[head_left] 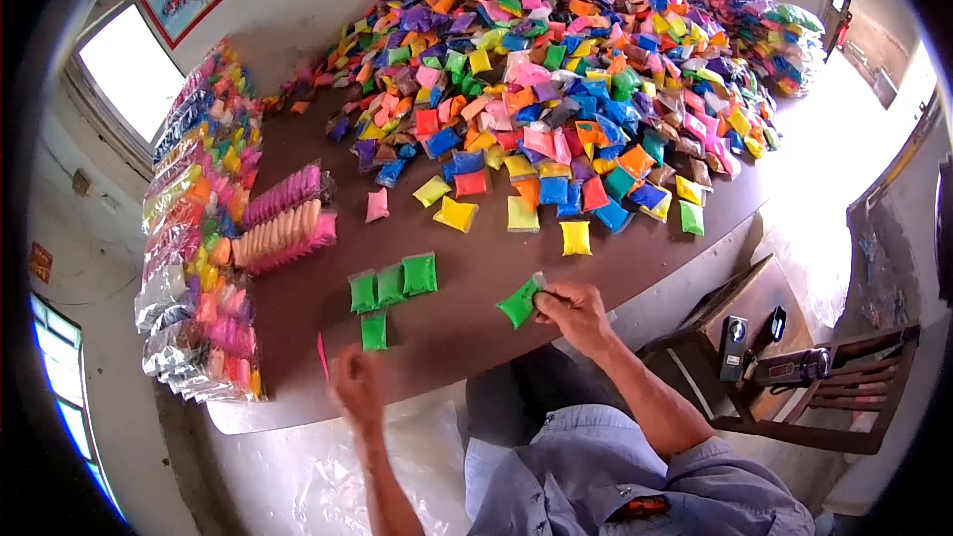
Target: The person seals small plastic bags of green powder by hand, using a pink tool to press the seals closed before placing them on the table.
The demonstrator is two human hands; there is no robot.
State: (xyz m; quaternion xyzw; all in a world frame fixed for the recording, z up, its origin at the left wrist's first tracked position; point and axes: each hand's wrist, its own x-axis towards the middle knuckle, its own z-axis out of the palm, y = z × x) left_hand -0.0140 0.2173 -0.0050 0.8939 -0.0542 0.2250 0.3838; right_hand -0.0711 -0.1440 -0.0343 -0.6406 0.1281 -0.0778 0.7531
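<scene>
My right hand [578, 316] pinches the corner of a small clear packet of green filling [517, 305] above the table's front part. My left hand [355, 382] is smeared by motion near the front edge, so its fingers cannot be made out. Just beyond it, several green packets lie flat: three side by side, with the middle one [390, 285] touching its neighbours, and a single green packet [373, 332] below them. Beside the left hand is a thin pink strip [323, 355], whose kind I cannot make out.
A large heap of multicoloured packets [556, 69] covers the back of the brown table [457, 323]. Bagged rows of packets [199, 238] line the left edge, with pink and peach rows [283, 228] beside them. At right stands a wooden chair [844, 387] with small devices on it.
</scene>
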